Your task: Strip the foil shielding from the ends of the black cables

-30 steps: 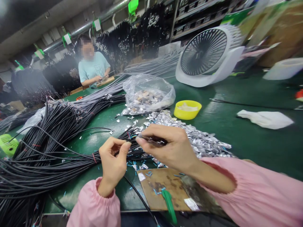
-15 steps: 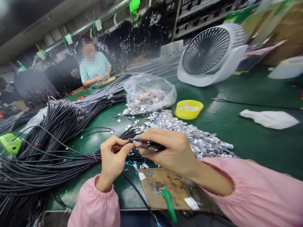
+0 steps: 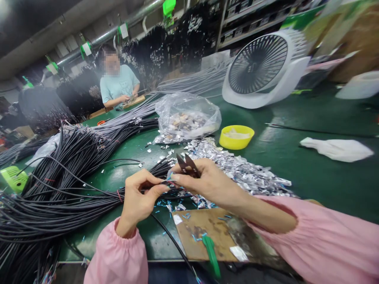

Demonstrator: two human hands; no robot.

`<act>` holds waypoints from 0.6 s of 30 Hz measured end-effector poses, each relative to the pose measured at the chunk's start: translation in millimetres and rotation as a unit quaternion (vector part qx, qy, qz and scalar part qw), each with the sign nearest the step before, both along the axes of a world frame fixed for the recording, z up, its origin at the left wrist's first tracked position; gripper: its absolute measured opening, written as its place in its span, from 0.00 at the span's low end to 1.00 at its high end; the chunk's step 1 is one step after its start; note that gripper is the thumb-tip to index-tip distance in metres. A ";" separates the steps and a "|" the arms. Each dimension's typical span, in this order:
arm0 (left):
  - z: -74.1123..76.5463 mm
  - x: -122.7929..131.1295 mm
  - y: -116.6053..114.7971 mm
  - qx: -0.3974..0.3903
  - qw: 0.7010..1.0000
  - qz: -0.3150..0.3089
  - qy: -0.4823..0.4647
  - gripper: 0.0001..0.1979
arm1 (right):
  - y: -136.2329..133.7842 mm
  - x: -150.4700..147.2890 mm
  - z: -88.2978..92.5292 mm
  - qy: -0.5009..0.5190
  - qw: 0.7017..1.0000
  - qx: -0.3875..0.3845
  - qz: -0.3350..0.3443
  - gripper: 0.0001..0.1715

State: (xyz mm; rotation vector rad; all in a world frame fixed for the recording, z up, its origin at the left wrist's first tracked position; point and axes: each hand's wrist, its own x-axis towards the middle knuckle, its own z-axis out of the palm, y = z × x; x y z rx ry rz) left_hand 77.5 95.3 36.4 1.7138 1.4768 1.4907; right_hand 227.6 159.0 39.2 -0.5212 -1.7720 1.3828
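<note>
My left hand [image 3: 141, 194] pinches a cable near its stripped end, between thumb and forefinger. Thin coloured wires [image 3: 171, 180], blue and reddish among them, stick out of that end toward my right hand [image 3: 204, 183]. Dark-bladed snips [image 3: 188, 165] are tucked in my right hand, blades pointing up and apart. The thumb and forefinger of the same hand meet at the thin wires. Behind both hands lies a bundle of black cables [image 3: 97, 201], tied with a red band.
Silvery foil scraps [image 3: 237, 169] are heaped beyond my right hand. A brown board [image 3: 201, 223] with a green-handled tool [image 3: 211, 254] lies at the near edge. Further off are a plastic bag [image 3: 189, 118], a yellow dish [image 3: 237, 137], a fan [image 3: 263, 71] and a person [image 3: 120, 85].
The snips have swung upward in my right hand, away from the cable end. My right fingers now pinch at the thin wires. My left hand has barely moved.
</note>
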 end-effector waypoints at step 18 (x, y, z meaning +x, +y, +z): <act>-3.5 -0.8 -7.6 0.168 0.969 0.156 0.094 0.07 | -1.9 0.1 -3.8 -0.005 0.970 0.215 -0.116 0.12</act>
